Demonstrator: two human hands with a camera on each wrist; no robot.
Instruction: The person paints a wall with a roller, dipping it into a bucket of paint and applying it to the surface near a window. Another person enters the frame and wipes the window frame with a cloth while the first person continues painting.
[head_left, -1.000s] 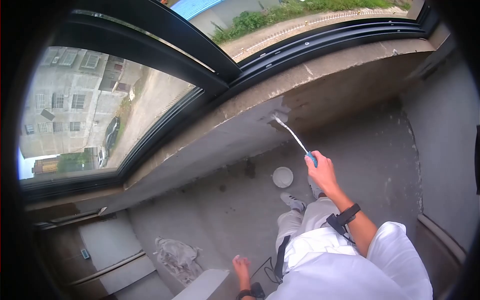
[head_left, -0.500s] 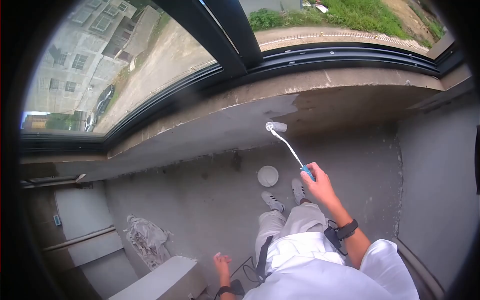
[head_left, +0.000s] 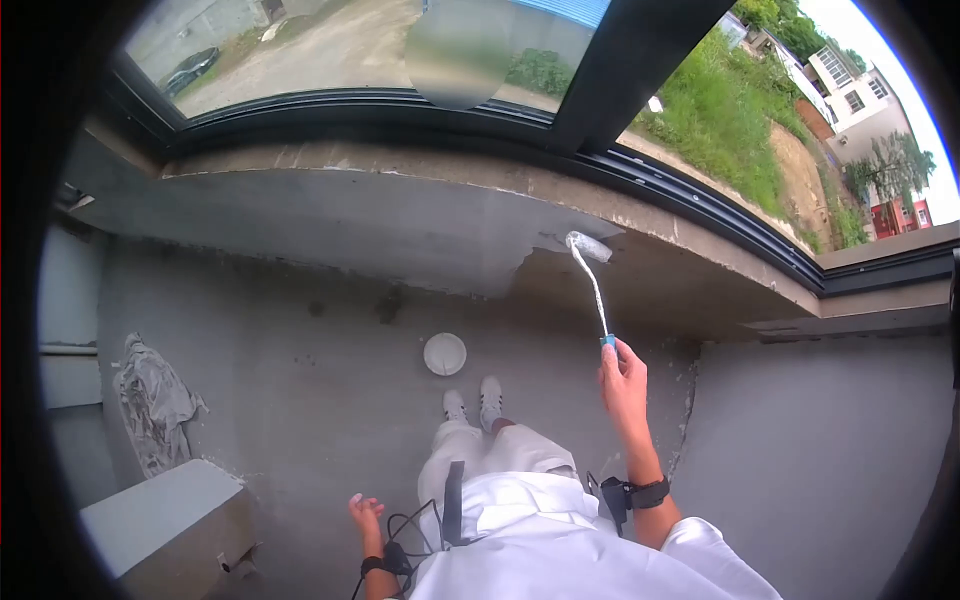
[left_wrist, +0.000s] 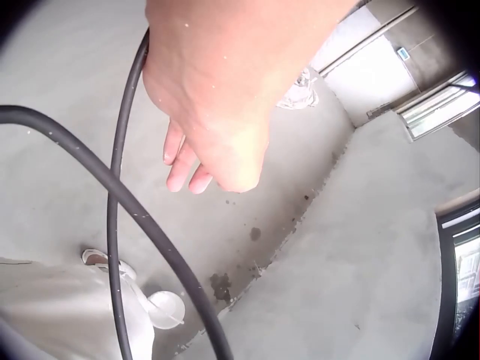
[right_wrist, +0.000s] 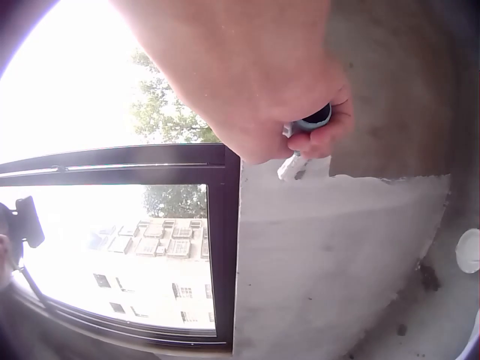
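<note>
My right hand (head_left: pixel 622 385) grips the blue handle (right_wrist: pixel 318 117) of a paint roller. In the head view its white-coated rod rises from the hand to the white roller sleeve (head_left: pixel 592 248). The sleeve lies against the low wall under the window, at the border between the grey coated part (head_left: pixel 400 215) and the brown bare part (head_left: pixel 665 275). Mostly hidden behind the hand in the right wrist view, the roller shows only a white piece. My left hand (head_left: pixel 367 512) hangs by my side with loosely curled fingers and holds nothing.
A round white bucket (head_left: pixel 445 355) stands on the floor before my shoes (head_left: pixel 490 400). Crumpled pale sheeting (head_left: pixel 155 405) lies at left, near a boxed ledge (head_left: pixel 165 515). The dark window frame (head_left: pixel 370 120) runs above the sill. Black cable (left_wrist: pixel 161 247) loops near my left wrist.
The head view has swung to the right, so bucket and sheeting sit further left in it. The roller sleeve has moved on the wall and now overlaps the bare part. My right hand keeps its grip.
</note>
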